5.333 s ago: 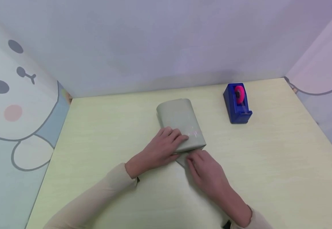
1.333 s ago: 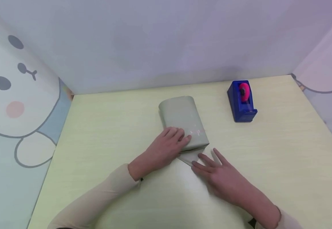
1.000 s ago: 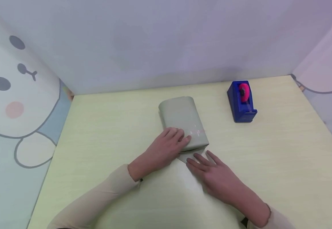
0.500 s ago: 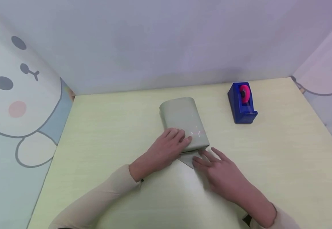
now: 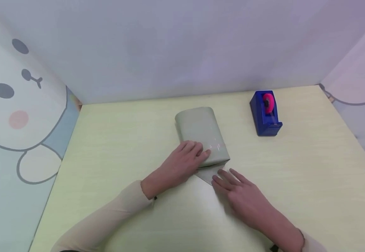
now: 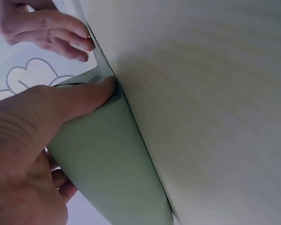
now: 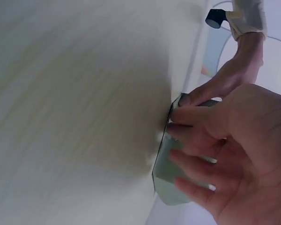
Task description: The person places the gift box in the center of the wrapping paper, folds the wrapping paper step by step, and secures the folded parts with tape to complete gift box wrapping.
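A package wrapped in shiny grey-green paper [image 5: 199,126] lies on the table in the head view. My left hand [image 5: 179,164] holds its near-left part, fingers on the top and thumb at the near end; in the left wrist view the thumb [image 6: 84,98] presses on the green paper. From the package's near end a pointed paper flap [image 5: 207,174] sticks out toward me. The fingers of my right hand [image 5: 242,197] are loosely extended and spread at the flap's right edge. In the right wrist view its fingertips hide part of the paper; firm contact cannot be judged.
A blue tape dispenser [image 5: 265,117] with a pink core stands at the back right of the pale table [image 5: 122,140]. A plain curtain-like wall [image 5: 170,49] rises behind the table, and cartoon-printed panels [image 5: 19,140] flank it.
My right hand's curled fingers at the near end have loosened and spread, shifting right and slightly back and forth. More of the flap shows now. My left hand keeps its hold on the package.
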A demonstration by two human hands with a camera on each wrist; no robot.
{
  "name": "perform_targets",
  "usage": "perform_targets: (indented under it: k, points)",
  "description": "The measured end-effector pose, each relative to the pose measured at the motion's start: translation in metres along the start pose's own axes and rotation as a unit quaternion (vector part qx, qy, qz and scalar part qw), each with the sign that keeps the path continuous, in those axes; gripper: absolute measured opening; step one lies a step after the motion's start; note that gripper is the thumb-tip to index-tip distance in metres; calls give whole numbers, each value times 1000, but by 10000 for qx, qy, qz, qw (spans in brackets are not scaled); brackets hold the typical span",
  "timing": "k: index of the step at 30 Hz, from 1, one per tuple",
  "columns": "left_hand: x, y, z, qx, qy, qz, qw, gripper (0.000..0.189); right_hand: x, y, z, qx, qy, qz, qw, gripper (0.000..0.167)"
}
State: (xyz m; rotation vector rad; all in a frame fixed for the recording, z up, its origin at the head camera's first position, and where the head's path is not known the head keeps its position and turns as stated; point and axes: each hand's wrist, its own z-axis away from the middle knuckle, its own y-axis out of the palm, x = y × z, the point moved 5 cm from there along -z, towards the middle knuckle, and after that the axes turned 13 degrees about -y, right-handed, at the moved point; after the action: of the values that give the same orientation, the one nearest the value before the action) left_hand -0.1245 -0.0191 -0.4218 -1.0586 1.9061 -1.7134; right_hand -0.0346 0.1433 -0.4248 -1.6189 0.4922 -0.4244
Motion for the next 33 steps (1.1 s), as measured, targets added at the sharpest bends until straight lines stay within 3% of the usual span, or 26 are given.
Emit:
perform_targets:
  k: [3, 8, 11, 15, 18, 26, 29, 33]
  points:
    - [0, 0, 0, 0, -32, -10, 10000, 47, 3, 1, -10, -56, -148, -350, 9993, 64]
    - [3, 0, 0, -17, 73, 249, 9997, 50, 3, 9, -22, 227, -136, -543, 9982, 65]
    - [12, 0, 1, -29, 200, 820, 9964, 57, 0, 12, -22, 252, -53, -532, 9983, 65]
    - [26, -2, 2, -83, 420, 1770, 9833, 65, -1, 14, -20, 151, -34, -472, 9988, 65]
    - [30, -3, 4, -60, 612, 2089, 9760, 65, 1, 16, -19, 164, -14, -387, 9991, 65]
    - [31, -1, 8, 293, 569, 2115, 9753, 60, 3, 19, -16, 323, -46, -179, 9993, 66]
    - [30, -1, 9, 293, 566, 2090, 9758, 60, 3, 19, -16, 360, -59, -160, 9992, 67]
    - [25, 0, 7, 142, 481, 1808, 9822, 64, 3, 17, -15, 367, -79, -93, 9993, 65]
